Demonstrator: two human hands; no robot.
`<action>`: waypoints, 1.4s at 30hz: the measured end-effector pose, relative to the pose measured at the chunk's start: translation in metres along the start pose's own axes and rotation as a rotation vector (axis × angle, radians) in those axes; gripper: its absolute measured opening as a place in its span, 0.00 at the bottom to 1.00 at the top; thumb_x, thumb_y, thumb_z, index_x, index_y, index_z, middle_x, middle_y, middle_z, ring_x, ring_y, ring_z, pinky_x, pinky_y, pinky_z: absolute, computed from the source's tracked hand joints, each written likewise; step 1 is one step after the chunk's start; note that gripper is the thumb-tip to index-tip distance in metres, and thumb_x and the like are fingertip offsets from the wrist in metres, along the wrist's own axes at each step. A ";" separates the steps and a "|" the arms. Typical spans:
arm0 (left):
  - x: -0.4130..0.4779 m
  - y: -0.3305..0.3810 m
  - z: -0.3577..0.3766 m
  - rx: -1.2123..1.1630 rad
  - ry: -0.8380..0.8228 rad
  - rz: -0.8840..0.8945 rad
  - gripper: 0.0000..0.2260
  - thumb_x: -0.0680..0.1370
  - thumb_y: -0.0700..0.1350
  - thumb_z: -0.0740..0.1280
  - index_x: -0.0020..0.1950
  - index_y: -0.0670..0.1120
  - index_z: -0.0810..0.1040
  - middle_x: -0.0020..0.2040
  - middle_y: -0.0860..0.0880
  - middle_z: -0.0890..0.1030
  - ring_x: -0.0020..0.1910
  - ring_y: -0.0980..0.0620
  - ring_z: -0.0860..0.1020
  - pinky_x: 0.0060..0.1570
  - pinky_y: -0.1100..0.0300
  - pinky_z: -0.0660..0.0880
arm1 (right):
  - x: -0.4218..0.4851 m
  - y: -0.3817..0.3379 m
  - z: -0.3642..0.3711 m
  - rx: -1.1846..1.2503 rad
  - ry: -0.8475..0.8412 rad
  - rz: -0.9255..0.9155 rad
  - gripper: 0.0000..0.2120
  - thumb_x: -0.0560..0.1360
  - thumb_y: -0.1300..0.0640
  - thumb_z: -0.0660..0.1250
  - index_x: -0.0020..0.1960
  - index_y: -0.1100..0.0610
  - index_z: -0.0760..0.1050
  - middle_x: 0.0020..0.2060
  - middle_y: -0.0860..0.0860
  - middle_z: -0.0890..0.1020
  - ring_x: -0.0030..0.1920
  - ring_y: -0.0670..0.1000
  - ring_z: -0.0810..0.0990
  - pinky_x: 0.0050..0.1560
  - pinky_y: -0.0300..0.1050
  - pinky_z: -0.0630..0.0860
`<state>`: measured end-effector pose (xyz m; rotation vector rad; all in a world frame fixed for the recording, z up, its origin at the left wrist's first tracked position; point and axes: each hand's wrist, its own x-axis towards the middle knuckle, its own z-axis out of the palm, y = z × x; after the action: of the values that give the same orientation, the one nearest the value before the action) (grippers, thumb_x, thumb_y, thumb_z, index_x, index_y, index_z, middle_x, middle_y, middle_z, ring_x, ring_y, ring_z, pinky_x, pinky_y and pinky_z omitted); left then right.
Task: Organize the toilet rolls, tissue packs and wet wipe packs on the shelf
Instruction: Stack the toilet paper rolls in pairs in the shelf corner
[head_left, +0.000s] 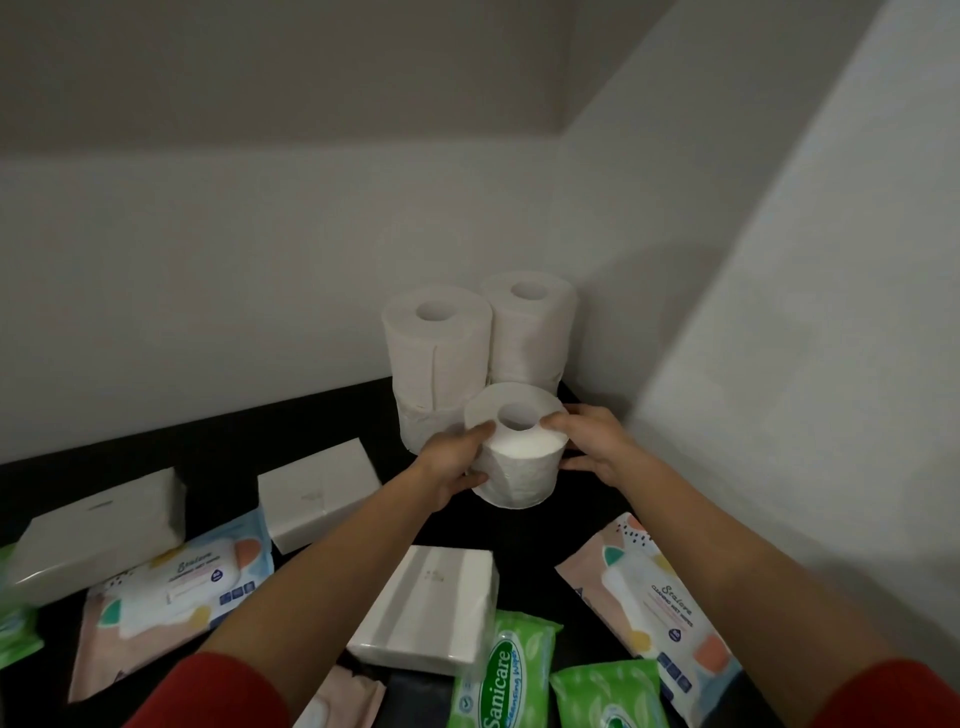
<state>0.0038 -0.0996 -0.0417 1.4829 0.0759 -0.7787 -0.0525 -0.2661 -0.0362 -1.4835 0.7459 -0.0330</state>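
Both hands, left hand (457, 462) and right hand (592, 441), cupped round a toilet roll (517, 447), core hole upright, just in front of the stacked rolls (441, 358) in the shelf (218, 457) corner, so probably just straight forward.

Black shelf (218, 467): stacked toilet rolls (436, 364) in far right corner; tissue packs (317, 493), wet wipe packs (171, 597) toward near edge.

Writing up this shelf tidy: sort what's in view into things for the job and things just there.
For the job:
- held toilet roll, gripped by left hand and right hand
- stacked toilet rolls
- white tissue packs
- Sanicare wet wipe packs
- pastel wet wipe packs

Just there:
- white wall
- black shelf
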 end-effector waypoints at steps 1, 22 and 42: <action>0.000 0.000 0.000 -0.001 0.004 0.002 0.23 0.78 0.48 0.67 0.70 0.42 0.68 0.66 0.45 0.72 0.62 0.47 0.71 0.57 0.54 0.76 | 0.000 0.000 0.000 0.007 0.006 -0.003 0.24 0.74 0.60 0.69 0.69 0.61 0.69 0.59 0.56 0.78 0.57 0.54 0.76 0.43 0.48 0.77; -0.016 0.003 -0.022 0.199 0.125 0.120 0.17 0.74 0.49 0.71 0.61 0.46 0.74 0.59 0.48 0.77 0.57 0.49 0.76 0.55 0.55 0.76 | -0.008 -0.011 0.015 -0.233 0.303 -0.356 0.19 0.71 0.56 0.70 0.61 0.58 0.75 0.58 0.54 0.78 0.58 0.54 0.77 0.57 0.45 0.74; -0.155 -0.012 -0.177 0.545 0.438 0.341 0.12 0.74 0.50 0.71 0.55 0.50 0.77 0.50 0.51 0.79 0.45 0.56 0.77 0.39 0.64 0.72 | -0.134 0.004 0.195 -0.362 -0.011 -0.544 0.09 0.74 0.56 0.69 0.53 0.54 0.76 0.49 0.48 0.78 0.51 0.47 0.76 0.52 0.39 0.70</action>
<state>-0.0477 0.1263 0.0025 2.0984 -0.0664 -0.1865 -0.0681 -0.0325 -0.0001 -1.9982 0.3281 -0.3159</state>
